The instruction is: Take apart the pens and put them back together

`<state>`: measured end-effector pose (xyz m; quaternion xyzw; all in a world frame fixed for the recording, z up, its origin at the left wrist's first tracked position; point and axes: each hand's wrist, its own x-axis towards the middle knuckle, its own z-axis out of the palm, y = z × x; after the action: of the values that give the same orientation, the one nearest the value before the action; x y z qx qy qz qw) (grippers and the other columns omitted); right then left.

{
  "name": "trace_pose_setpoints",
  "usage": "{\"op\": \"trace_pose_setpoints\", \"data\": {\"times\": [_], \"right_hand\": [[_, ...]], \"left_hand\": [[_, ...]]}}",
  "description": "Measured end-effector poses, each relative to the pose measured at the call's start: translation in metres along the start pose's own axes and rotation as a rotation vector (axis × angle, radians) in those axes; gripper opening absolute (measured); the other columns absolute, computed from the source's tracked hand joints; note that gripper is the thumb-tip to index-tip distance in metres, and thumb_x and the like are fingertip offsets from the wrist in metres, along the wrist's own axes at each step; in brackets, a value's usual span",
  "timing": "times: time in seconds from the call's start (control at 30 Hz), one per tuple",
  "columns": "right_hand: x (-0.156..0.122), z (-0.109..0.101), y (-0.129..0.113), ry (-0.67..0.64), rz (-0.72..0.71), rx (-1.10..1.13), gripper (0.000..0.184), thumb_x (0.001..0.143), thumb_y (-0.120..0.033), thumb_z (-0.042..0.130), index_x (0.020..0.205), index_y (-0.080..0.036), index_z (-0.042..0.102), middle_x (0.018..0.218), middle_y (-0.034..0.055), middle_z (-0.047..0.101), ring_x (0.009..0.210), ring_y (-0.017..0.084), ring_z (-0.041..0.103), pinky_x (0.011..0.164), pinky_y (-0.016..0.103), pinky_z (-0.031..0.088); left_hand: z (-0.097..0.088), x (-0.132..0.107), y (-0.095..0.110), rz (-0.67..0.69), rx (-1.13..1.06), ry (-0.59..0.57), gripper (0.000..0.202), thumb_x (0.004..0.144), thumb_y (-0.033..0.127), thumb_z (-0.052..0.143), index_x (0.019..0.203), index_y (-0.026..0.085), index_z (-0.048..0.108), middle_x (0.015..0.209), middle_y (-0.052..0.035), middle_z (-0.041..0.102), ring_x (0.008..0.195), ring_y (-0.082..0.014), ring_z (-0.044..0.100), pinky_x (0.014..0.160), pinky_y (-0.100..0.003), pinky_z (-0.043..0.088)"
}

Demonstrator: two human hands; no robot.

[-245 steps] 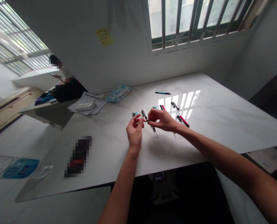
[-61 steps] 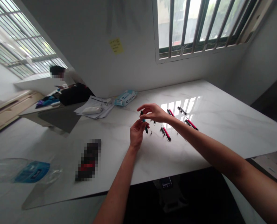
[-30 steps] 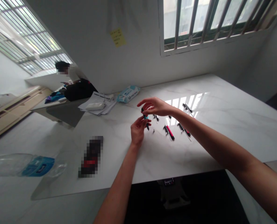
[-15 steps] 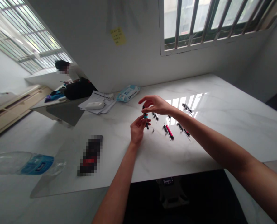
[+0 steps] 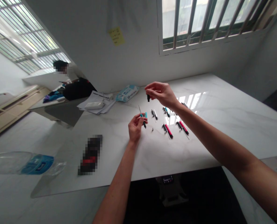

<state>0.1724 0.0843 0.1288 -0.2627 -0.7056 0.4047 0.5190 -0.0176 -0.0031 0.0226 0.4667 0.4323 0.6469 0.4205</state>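
Observation:
My left hand [image 5: 135, 129] is closed around a teal and black pen body [image 5: 144, 124], with a thin refill [image 5: 139, 109] sticking up from it. A teal barrel piece [image 5: 146, 115] shows beside its fingertips. Higher up and to the right, my right hand [image 5: 164, 95] pinches a black pen part [image 5: 148, 98], apart from the left hand. On the table just right of my left hand lies a small pen piece [image 5: 152, 129]. Taken-apart pens lie further right: a silver one [image 5: 155, 114], a teal one [image 5: 167, 111] and two red ones [image 5: 168, 131].
A wet-wipes pack [image 5: 127, 93] and papers [image 5: 93, 104] lie at the back of the white table [image 5: 199, 149]. To the left are a water bottle [image 5: 36, 163] and a blurred dark object [image 5: 90, 155]. A person [image 5: 70, 73] sits further back left.
My right hand has moved up and away from my left hand, carrying the black pen part. The thin refill now shows above my left hand, which has shifted slightly left.

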Motion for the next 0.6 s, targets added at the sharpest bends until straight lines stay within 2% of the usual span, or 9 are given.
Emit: {"op": "trace_pose_setpoints", "data": {"times": [0.13,0.27,0.43,0.53,0.6], "right_hand": [[-0.041,0.002,0.015,-0.097,0.195,-0.244,0.018,0.092,-0.032,0.076,0.097,-0.017,0.083,0.086,0.0062,0.079,0.072,0.016,0.072,0.067,0.028,0.056],[-0.079,0.017,0.029,-0.246,0.276,-0.524,0.01,0.091,-0.018,0.075,0.092,-0.018,0.085,0.082,0.0056,0.08,0.073,0.016,0.072,0.07,0.027,0.051],[-0.087,0.033,0.039,-0.387,0.313,-0.796,0.011,0.094,-0.022,0.075,0.09,-0.02,0.086,0.088,0.0078,0.082,0.079,0.02,0.072,0.073,0.029,0.048],[-0.085,0.028,0.04,-0.406,0.302,-0.796,0.014,0.098,-0.028,0.074,0.096,-0.021,0.085,0.093,0.0075,0.083,0.081,0.02,0.072,0.075,0.03,0.048],[-0.085,0.019,0.039,-0.409,0.241,-0.77,0.016,0.099,-0.032,0.074,0.105,-0.021,0.084,0.099,0.0072,0.083,0.086,0.021,0.072,0.079,0.031,0.048]], "left_hand": [[-0.004,0.004,0.001,-0.002,-0.054,0.087,0.033,0.083,0.043,0.083,0.102,0.018,0.073,0.085,-0.0028,0.075,0.069,-0.0115,0.067,0.074,-0.027,0.057],[-0.001,0.004,0.002,-0.002,-0.032,0.06,0.029,0.084,0.04,0.08,0.101,0.017,0.072,0.083,-0.0027,0.074,0.067,-0.0117,0.066,0.073,-0.027,0.057],[0.0,0.002,0.001,0.011,0.008,0.02,0.028,0.085,0.04,0.079,0.099,0.017,0.073,0.08,-0.0026,0.073,0.065,-0.0126,0.066,0.07,-0.027,0.056],[-0.001,0.001,0.001,0.01,0.012,0.009,0.028,0.084,0.04,0.078,0.099,0.017,0.073,0.079,-0.0026,0.073,0.065,-0.0128,0.067,0.071,-0.028,0.056],[-0.002,0.001,0.002,0.009,0.01,0.013,0.028,0.085,0.04,0.078,0.099,0.017,0.073,0.08,-0.0026,0.074,0.066,-0.0128,0.066,0.071,-0.028,0.056]]}}
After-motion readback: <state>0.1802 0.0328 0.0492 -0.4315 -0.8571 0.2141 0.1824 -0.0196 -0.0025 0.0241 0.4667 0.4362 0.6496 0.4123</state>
